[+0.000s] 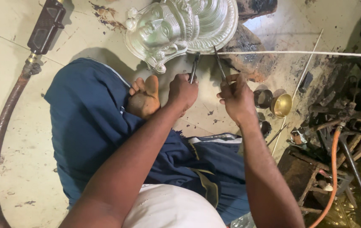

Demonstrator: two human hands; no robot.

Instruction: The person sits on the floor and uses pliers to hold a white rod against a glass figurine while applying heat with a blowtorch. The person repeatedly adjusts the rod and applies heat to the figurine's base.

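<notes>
Left hand [183,90] fisted on dark pliers [194,67], tips at silver face mask [180,27], 12 o'clock, top cut off. Right hand [236,96] pinches tweezers [219,63], fingers closed on them; tips near mask's lower rim, contact unclear. White rod [298,53] crosses at 2 o'clock. Brass cup [282,104] at 3 o'clock.

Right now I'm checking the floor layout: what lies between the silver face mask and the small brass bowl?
In the head view, the right hand with its thin tool lies between the silver face mask and the brass bowl, beside a dark round cup.
</notes>
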